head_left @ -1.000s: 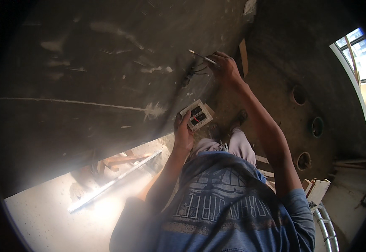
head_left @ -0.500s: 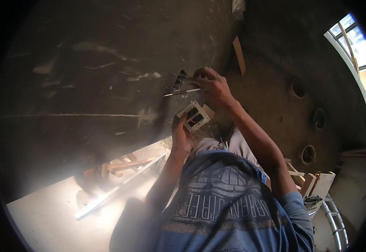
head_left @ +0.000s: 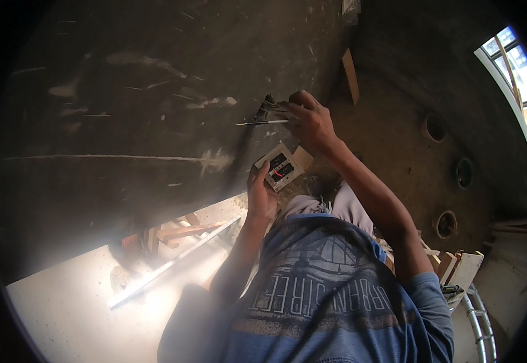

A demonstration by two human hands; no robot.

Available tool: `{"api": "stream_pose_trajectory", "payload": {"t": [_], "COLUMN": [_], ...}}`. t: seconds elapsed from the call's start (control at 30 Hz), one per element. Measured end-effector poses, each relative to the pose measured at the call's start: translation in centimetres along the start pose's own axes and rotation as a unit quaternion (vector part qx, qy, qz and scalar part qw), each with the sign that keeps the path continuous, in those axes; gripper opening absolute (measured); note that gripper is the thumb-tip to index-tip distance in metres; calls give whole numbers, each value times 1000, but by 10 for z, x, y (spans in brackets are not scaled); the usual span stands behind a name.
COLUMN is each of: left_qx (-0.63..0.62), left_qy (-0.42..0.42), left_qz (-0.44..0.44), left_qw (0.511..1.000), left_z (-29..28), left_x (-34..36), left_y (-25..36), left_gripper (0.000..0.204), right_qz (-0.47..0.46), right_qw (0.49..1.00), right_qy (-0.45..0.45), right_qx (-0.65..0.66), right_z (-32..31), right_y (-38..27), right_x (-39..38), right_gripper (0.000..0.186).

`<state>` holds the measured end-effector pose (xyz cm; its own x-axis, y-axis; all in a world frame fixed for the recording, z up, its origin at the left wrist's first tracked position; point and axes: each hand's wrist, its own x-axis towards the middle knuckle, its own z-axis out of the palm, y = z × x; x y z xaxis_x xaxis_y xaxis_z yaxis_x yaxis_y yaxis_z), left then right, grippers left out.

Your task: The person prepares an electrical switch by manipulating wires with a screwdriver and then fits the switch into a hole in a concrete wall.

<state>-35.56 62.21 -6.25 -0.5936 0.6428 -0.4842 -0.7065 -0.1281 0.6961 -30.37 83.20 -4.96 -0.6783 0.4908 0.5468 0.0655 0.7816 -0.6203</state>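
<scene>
My left hand (head_left: 262,196) grips a white switch module (head_left: 278,168) with black parts and a short red wire, beside the dark wall (head_left: 124,121). Above it my right hand (head_left: 307,121) is closed on a thin screwdriver (head_left: 254,123) lying level, its tip toward the left. The fingers of that hand are at a dark opening with wires (head_left: 266,104) in the wall; whether they also grip a wire I cannot tell.
Three round pots or openings (head_left: 446,224) line the right side. A board (head_left: 351,75) leans beyond my hands. Wooden pieces (head_left: 463,272) and a metal ladder (head_left: 478,320) are at lower right, a long pale bar (head_left: 172,263) at lower left, a window (head_left: 517,69) at far right.
My right hand has moved down and left to the wires, and the screwdriver has swung from sloping up-left to nearly level. My left hand still holds the switch module.
</scene>
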Motion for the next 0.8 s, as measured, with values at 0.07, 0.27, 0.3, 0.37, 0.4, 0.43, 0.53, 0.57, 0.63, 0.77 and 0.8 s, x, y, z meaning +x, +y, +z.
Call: {"api": "stream_pose_trajectory", "payload": {"t": [0.07,0.27,0.3,0.37,0.4,0.43,0.53,0.57,0.63,0.77,0.8], "left_qx": [0,2,5,11,14,11,9,10,12,10,9], "left_qy": [3,9,10,11,12,11,6,4,8,26,26], "left_qz": [1,-1,-6,-9,-12,-13,-19,-22,-29,-51,-60], "left_qw": [1000,1000,1000,1000,1000,1000,1000,1000,999,998,998], "left_z": [-4,-4,-3,-4,-7,-9,-13,-13,-12,-4,-2], "left_x": [2,2,2,1,1,2,3,3,2,-3,-4], "left_y": [-1,-2,-1,0,-1,-2,-4,-5,-6,-2,0], "left_gripper": [32,32,32,32,32,32,32,32,33,33,33], "right_qz": [14,70,77,137,189,241,316,325,342,422,424], "right_qw": [1000,989,983,967,955,940,882,868,839,773,765], "right_qy": [5,52,73,88,82,76,59,58,56,-9,0], "right_qx": [17,123,150,195,213,231,345,370,419,473,484], "right_z": [-1,10,15,20,22,22,23,25,30,16,16], "right_y": [-2,-1,2,2,-1,-4,-2,1,6,-11,-13], "right_x": [-1,-15,-15,-13,-11,-9,-6,-8,-11,-5,-5], "right_gripper": [35,24,21,16,14,14,17,20,27,45,47]}}
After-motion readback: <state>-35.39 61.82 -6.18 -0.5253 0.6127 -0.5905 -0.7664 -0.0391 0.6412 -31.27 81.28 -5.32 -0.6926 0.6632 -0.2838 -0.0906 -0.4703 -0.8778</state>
